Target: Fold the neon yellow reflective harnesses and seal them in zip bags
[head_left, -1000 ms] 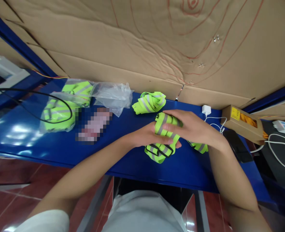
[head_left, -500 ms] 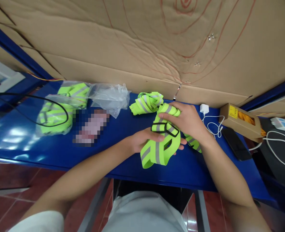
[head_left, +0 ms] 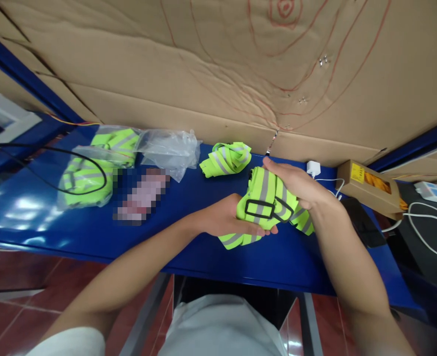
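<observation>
Between my two hands is a bundled neon-yellow reflective strap (head_left: 265,190) with grey stripes and black buckles. My left hand (head_left: 226,217) is closed round its lower left side, thumb lying across the front below a buckle. My right hand (head_left: 292,180) grips the bundle from the upper right; most of its fingers are hidden behind the strap. A loop of the strap hangs below my left hand. More striped strap (head_left: 303,220) shows under my right wrist. Just behind, a second folded reflective strap (head_left: 226,159) lies on the blue table (head_left: 203,252).
On the left lie clear bags with reflective straps (head_left: 87,180) and an empty-looking plastic bag (head_left: 172,151). A blurred pinkish item (head_left: 144,195) is near them. To the right are a white charger (head_left: 313,169), a dark phone (head_left: 365,222) and a cardboard box (head_left: 369,188). Cardboard (head_left: 148,74) lines the back.
The hanging loop of strap has been gathered up into a tighter bundle. My left hand has closed further round it, and the buckles now sit lower and farther right.
</observation>
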Demonstrator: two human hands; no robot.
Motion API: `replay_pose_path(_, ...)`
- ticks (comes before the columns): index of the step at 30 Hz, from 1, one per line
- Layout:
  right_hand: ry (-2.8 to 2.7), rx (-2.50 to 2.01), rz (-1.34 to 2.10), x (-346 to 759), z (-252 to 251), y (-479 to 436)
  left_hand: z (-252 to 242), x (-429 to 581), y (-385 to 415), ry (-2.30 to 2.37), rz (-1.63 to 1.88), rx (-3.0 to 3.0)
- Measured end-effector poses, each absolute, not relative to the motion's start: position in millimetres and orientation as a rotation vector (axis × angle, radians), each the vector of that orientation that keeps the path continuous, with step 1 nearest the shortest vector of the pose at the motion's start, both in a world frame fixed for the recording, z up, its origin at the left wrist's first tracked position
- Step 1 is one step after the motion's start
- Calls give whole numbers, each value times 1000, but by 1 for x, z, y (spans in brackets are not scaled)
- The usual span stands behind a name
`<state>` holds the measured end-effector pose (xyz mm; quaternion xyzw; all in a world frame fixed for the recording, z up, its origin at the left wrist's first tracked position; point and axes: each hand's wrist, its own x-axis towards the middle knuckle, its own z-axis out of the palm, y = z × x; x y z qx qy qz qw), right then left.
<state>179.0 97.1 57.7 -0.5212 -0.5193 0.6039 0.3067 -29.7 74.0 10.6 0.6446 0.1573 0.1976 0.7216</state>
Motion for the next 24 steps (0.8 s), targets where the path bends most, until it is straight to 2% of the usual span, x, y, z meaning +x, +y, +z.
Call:
replay_pose_path(5,-1367,-1357,1597,172,40,109,4,-27,76,355,477,1301)
replay_pose_path(9,-1539,-1423,1026,172,38,112,-8,-18,79,442,492,1078)
replay_pose_path(11,-1619,-1421,867,172,41,110,-10,-15,78,435,479,1019)
replay_pose_path(19,-1513,-1318,1522,163,23,113,-3,-20,74,351,535,1149)
replay_pose_path(24,-1577,-1311,1237,172,30,118,-9,-19,77,387,602,1094)
